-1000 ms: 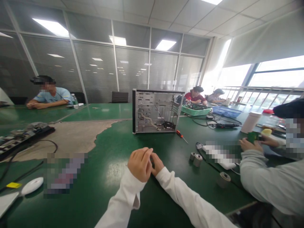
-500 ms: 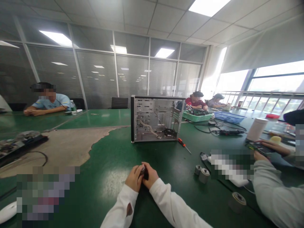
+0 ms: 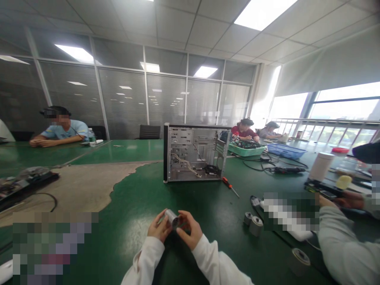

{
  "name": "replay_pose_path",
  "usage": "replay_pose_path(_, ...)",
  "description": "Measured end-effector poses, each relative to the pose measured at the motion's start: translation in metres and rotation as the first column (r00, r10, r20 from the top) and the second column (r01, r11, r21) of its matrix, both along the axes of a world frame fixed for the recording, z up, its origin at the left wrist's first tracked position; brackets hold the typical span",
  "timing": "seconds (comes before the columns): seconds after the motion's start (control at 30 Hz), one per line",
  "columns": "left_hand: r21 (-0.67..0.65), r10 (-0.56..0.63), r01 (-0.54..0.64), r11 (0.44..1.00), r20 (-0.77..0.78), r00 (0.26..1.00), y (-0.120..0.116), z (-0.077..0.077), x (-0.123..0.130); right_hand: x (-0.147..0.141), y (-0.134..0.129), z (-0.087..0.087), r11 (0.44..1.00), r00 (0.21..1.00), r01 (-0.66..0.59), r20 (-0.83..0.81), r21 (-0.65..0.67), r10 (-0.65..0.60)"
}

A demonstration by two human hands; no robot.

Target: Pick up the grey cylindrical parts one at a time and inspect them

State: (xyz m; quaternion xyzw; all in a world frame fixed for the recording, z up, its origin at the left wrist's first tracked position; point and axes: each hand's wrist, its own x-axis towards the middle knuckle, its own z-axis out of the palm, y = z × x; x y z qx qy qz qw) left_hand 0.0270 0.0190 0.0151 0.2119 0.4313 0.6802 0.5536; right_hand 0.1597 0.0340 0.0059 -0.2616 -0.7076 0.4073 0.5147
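A small silver metal cylinder [image 3: 171,217] sits tilted in my left hand [image 3: 158,227], whose fingers and thumb are wrapped around it. Its near right end shows a dark face or opening; I cannot tell which. My right hand [image 3: 190,231] is beside that end, thumb and fingers spread, with the thumb tip close to the rim. Whether the thumb touches the metal is unclear. Both hands are low over the green table [image 3: 133,202], in front of an open computer case [image 3: 196,154] standing upright.
An orange-handled screwdriver [image 3: 228,183] lies beside the case. To the right are grey cylindrical parts [image 3: 255,226], a white power strip [image 3: 301,232], a green basket [image 3: 246,149] and a blue basket [image 3: 286,150]. A co-worker's sleeve [image 3: 341,237] reaches in at right. Brown sheeting [image 3: 86,182] covers the left side.
My hands have moved apart, and the cylinder, mostly covered before, now shows in my left hand. My right hand's fingers have spread away from it.
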Motion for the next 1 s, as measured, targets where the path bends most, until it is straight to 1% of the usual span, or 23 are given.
replay_pose_path(0.1, -0.053, -0.041, 0.046, 0.998, 0.093, 0.995, -0.002, 0.001, 0.002, -0.001, -0.006, 0.005, 1.000, 1.000, -0.008, -0.014, 0.006, 0.008)
replay_pose_path(0.17, -0.060, -0.067, 0.075, 0.995, 0.126, 0.990, -0.002, -0.001, 0.003, -0.002, -0.009, 0.008, 1.000, 1.000, -0.005, -0.009, 0.019, 0.005)
replay_pose_path(0.3, -0.078, -0.125, 0.136, 0.988, 0.132, 0.983, -0.002, -0.005, 0.005, -0.002, -0.012, 0.012, 0.995, 0.997, 0.039, 0.067, 0.097, -0.046)
replay_pose_path(0.43, -0.111, -0.142, 0.157, 0.981, 0.132, 0.981, -0.003, -0.004, 0.010, 0.000, -0.013, 0.015, 0.983, 0.984, 0.086, 0.139, 0.164, -0.110)
replay_pose_path(0.53, -0.142, -0.189, 0.203, 0.969, 0.106, 0.976, -0.005, 0.001, 0.011, 0.001, -0.014, 0.018, 0.976, 0.980, 0.097, 0.154, 0.193, -0.128)
replay_pose_path(0.63, -0.220, -0.230, 0.241, 0.945, 0.075, 0.970, -0.006, 0.007, 0.012, 0.001, -0.013, 0.018, 0.981, 0.983, 0.088, 0.142, 0.175, -0.114)
replay_pose_path(0.7, -0.253, -0.230, 0.240, 0.937, 0.072, 0.971, -0.007, 0.011, 0.013, -0.001, -0.011, 0.016, 0.982, 0.984, 0.102, 0.128, 0.162, -0.123)
replay_pose_path(0.87, -0.249, -0.218, 0.240, 0.938, 0.113, 0.969, -0.013, 0.024, 0.018, -0.002, -0.008, 0.012, 0.986, 0.982, 0.137, 0.118, 0.100, -0.148)
replay_pose_path(1.0, -0.264, -0.242, 0.260, 0.929, 0.100, 0.965, -0.019, 0.034, 0.022, 0.001, -0.010, 0.018, 0.986, 0.976, 0.146, 0.149, 0.080, -0.156)
